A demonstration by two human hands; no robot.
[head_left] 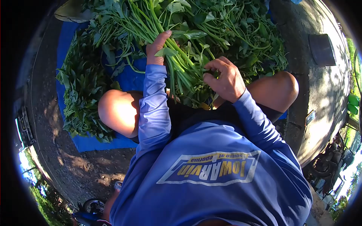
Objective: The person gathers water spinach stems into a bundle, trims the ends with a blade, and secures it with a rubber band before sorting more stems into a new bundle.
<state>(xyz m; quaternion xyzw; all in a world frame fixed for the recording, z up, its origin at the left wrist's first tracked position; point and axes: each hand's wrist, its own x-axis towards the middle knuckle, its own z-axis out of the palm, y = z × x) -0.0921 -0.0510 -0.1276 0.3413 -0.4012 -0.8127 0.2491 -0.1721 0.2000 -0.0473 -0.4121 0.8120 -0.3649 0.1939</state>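
Observation:
My left hand [157, 49] is closed around a bunch of water spinach [175, 56], its thumb lying along the long green stems. The cut stem ends point down toward my lap, and the leafy part reaches away from me. On the right side of the bunch, my right hand [227, 78] has its thumb and forefinger pinched together at what looks like a thin stem. Its other fingers are curled. A large heap of loose water spinach [249, 37] spreads in front of both hands.
Darker leafy bundles [85, 81] lie at the left on a blue tarp [94, 145]. My bent knees [118, 113] flank the work. A concrete ledge [320, 94] with a dark container [322, 49] runs along the right. A motorcycle [326, 160] stands at lower right.

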